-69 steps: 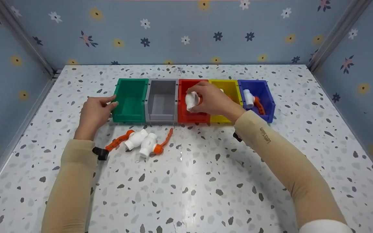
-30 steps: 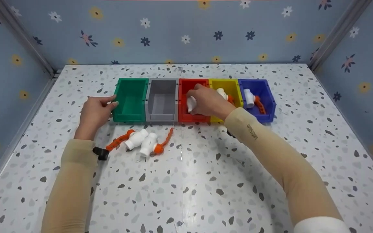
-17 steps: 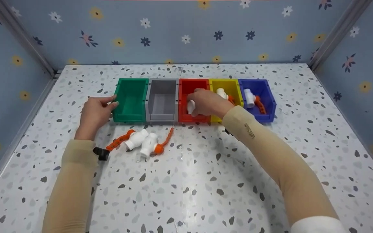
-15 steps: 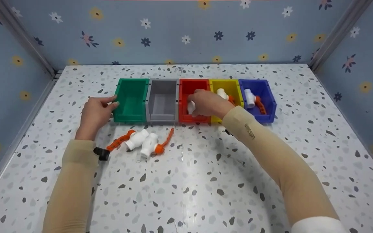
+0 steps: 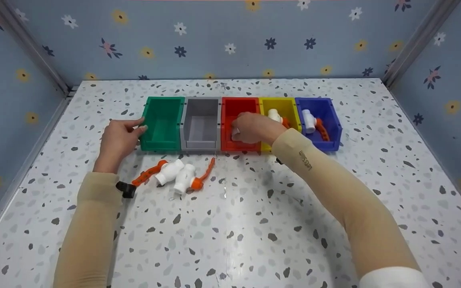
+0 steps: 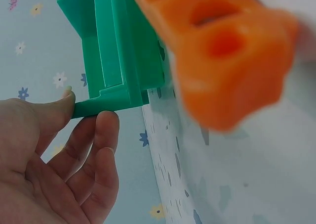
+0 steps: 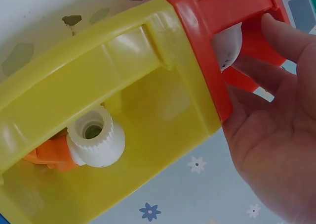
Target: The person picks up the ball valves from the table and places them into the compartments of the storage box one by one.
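Note:
My left hand (image 5: 119, 138) pinches the outer side rim of the green bin (image 5: 162, 124), thumb on one face and fingertips on the other in the left wrist view. My right hand (image 5: 252, 127) reaches into the red bin (image 5: 239, 105). There a white ball valve (image 7: 228, 46) shows partly behind the front wall, with fingers beside it and the thumb spread apart from it. Two white ball valves with orange handles lie in front of the bins, a left one (image 5: 169, 172) and a right one (image 5: 184, 179).
A grey bin (image 5: 200, 124) stands between green and red. The yellow bin (image 5: 280, 105) and the blue bin (image 5: 316, 105) each contain a white ball valve with an orange handle. The speckled table (image 5: 230, 236) is bordered by flowered panels (image 5: 230, 36).
My right hand has lowered the ball valve into the red bin and sunk deeper, covering more of it; its thumb now stands off the valve. My left hand stays at the green bin.

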Demonstrator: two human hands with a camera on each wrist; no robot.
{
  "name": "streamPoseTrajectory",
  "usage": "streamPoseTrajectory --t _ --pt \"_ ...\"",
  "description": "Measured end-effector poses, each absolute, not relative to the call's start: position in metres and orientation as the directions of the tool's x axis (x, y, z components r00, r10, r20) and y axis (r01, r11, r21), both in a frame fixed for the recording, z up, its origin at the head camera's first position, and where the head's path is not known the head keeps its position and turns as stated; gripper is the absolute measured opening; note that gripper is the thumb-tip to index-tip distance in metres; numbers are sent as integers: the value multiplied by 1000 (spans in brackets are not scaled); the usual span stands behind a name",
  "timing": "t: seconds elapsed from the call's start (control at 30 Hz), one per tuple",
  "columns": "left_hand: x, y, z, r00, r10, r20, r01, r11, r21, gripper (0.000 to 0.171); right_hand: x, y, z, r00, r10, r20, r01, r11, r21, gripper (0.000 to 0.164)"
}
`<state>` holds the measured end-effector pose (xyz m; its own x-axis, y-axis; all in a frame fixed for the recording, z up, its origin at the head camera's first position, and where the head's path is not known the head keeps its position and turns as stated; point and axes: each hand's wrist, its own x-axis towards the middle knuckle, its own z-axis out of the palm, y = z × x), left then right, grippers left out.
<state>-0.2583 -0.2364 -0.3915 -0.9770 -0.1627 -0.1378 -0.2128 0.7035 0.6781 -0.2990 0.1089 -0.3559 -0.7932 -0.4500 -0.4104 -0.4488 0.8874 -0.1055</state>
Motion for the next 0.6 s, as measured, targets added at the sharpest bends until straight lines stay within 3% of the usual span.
streamPoseTrajectory --t 0.27,0.47,0.6 --pt "-257 -237 -391 -976 -170 -139 -218 698 682 44 -302 107 -354 -791 -464 -399 -477 876 -72 27" --pt "-256 -237 -392 -979 -161 -126 -203 700 685 44 -299 104 -351 -786 -427 -446 -481 877 7 36" --pt "-258 -237 -391 -980 -161 -119 -198 704 681 43 -300 106 -350 -800 -422 -427 -451 892 -35 37"
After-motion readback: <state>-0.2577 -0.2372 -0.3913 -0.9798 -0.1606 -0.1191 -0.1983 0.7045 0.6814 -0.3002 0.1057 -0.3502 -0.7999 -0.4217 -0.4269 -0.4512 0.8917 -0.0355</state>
